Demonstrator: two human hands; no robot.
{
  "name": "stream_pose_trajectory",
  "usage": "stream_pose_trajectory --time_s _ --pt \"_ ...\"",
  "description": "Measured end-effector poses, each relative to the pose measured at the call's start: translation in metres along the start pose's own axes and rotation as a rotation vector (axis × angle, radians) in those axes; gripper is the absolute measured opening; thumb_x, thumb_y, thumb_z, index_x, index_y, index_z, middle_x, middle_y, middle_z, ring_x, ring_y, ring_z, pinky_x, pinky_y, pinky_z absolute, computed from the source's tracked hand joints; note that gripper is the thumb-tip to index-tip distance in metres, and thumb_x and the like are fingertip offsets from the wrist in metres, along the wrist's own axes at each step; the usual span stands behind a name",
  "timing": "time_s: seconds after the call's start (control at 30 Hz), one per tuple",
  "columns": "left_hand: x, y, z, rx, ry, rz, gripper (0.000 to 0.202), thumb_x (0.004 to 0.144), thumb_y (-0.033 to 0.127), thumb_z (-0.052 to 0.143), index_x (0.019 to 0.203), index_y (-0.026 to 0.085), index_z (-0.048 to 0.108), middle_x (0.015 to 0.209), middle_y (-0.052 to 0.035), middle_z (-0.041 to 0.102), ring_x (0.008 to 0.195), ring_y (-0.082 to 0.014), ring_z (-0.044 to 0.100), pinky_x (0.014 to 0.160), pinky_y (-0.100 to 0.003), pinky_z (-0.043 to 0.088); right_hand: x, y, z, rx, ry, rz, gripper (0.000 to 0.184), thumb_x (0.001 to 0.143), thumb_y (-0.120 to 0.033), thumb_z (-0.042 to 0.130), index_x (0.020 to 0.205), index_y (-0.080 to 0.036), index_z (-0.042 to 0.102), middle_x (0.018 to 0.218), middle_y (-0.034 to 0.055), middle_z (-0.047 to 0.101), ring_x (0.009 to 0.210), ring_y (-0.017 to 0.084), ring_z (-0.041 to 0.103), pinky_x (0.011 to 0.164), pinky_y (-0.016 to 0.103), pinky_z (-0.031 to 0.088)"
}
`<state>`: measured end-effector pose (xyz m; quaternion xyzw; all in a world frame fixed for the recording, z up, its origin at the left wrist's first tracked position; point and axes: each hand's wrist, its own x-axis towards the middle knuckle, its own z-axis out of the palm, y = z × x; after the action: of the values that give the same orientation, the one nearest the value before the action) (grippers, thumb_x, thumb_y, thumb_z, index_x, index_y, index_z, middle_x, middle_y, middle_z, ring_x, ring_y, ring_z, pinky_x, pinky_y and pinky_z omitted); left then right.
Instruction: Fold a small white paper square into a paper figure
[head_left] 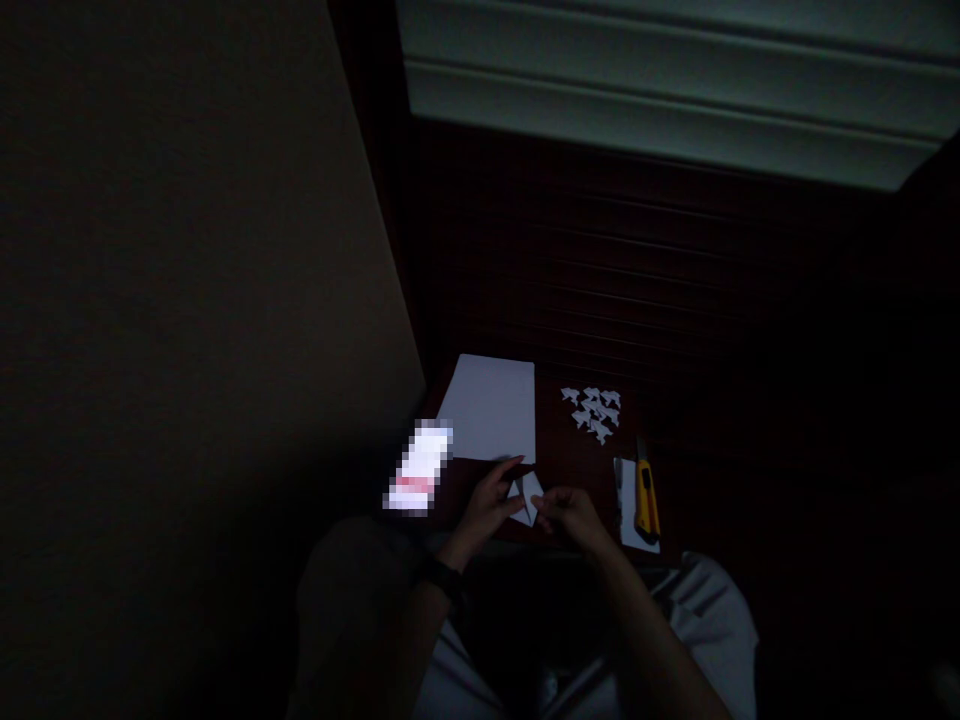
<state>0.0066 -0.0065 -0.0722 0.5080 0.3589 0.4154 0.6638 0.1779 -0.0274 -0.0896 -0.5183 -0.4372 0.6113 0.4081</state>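
1. Landmark: the large white sheet, lying flat on the dark table.
2. The folded paper is sitting between both hands, just nearer the person than the sheet's near right corner. Folded flaps are showing; finer creases are being lost in the poor light.
3. The left hand, nearer the person than the sheet, is standing partly open, its thumb pressing on the folded paper. One finger is reaching toward the sheet's near edge; I cannot tell whether it is touching.
4. The right hand, nearer the person and right of the sheet, is closing in a pinch on the folded paper's right side.
5. Handling, in my judgement: the piece is weighing next to nothing, staying bendable in single layers and stiffening along folds; it is likely to be creasing or tearing under rough force. Edges and folded corners are offering the best hold, between thumb and fingertip.
6. Small folded paper pieces are clustering right of the sheet; a yellow cutter is lying farther right and nearer the person.
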Motion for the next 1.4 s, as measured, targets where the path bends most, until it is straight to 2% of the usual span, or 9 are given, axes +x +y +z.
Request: stream_pose_trajectory --time_s 0.1,0.23,0.47,0.6,0.73,1.0,1.23,1.4 --pt "-0.001 0.0 0.0 -0.042 0.0 -0.033 0.07 0.065 0.024 0.066 0.127 0.018 0.036 0.088 -0.0071 0.065 0.078 -0.0195 0.061 0.067 -0.029 0.048 -0.001 -0.002 0.001 -0.005 0.021 -0.006 0.036 0.064 -0.049 0.064 0.06 -0.014 0.059 0.053 0.0003 0.059 0.042 0.008 0.047 0.043 0.02 0.036" --pt "0.0 -0.004 0.001 -0.075 0.007 -0.072 0.075 0.059 0.024 0.07 0.126 0.018 0.036 0.086 -0.0066 0.064 0.072 -0.0197 0.062 0.061 -0.03 0.05 -0.003 -0.002 0.001 -0.037 0.02 -0.013 0.037 0.065 -0.051 0.062 0.065 -0.014 0.058 0.055 0.0005 0.059 0.044 0.01 0.05 0.044 0.02 0.038" --pt "0.003 -0.008 0.001 0.01 0.065 -0.046 0.065 0.057 0.019 0.071 0.117 0.014 0.047 0.075 -0.005 0.065 0.067 -0.0176 0.061 0.059 -0.026 0.048 -0.003 0.004 0.002 -0.123 -0.036 -0.058 0.033 0.06 -0.042 0.069 0.067 -0.017 0.049 0.057 -0.0016 0.058 0.044 0.01 0.05 0.04 0.019 0.038" --pt "0.005 -0.012 0.001 0.031 0.075 -0.048 0.05 0.054 0.018 0.073 0.101 0.01 0.058 0.08 -0.0081 0.066 0.072 -0.0196 0.062 0.064 -0.028 0.048 -0.004 0.005 0.004 -0.166 0.004 -0.101 0.032 0.062 -0.041 0.068 0.064 -0.018 0.047 0.054 -0.0021 0.056 0.045 0.01 0.049 0.042 0.019 0.037" --pt "0.007 -0.015 0.001 0.037 0.074 -0.052 0.036 0.059 0.02 0.07 0.092 0.009 0.061 0.085 -0.0099 0.066 0.077 -0.0206 0.061 0.068 -0.029 0.047 -0.007 0.005 0.007 -0.184 0.057 -0.159 0.031 0.063 -0.041 0.068 0.067 -0.019 0.047 0.057 -0.003 0.055 0.049 0.011 0.049 0.045 0.02 0.036" --pt "0.005 -0.013 0.003 -0.018 0.09 -0.081 0.034 0.064 0.029 0.067 0.091 0.01 0.061 0.087 -0.0102 0.066 0.078 -0.0207 0.061 0.065 -0.03 0.049 -0.01 0.004 0.011 -0.276 0.129 -0.242 0.025 0.069 -0.041 0.061 0.077 -0.019 0.055 0.066 -0.0011 0.055 0.058 0.013 0.05 0.054 0.022 0.038" --pt "0.005 -0.012 0.003 -0.028 0.042 -0.08 0.032 0.066 0.033 0.066 0.087 0.009 0.061 0.083 -0.0094 0.066 0.074 -0.0199 0.061 0.066 -0.031 0.049 -0.009 0.008 0.009 -0.254 0.081 -0.214 0.026 0.074 -0.04 0.056 0.084 -0.016 0.06 0.062 0.0004 0.056 0.056 0.013 0.051 0.053 0.022 0.038" --pt "0.006 -0.012 0.003 0.085 0.08 -0.046 0.032 0.066 0.035 0.065 0.084 0.009 0.063 0.08 -0.008 0.066 0.074 -0.0196 0.06 0.065 -0.028 0.046 -0.01 0.005 0.008 -0.266 0.083 -0.212 0.023 0.075 -0.037 0.054 0.082 -0.016 0.061 0.061 0.0 0.056 0.053 0.012 0.049 0.051 0.022 0.038"
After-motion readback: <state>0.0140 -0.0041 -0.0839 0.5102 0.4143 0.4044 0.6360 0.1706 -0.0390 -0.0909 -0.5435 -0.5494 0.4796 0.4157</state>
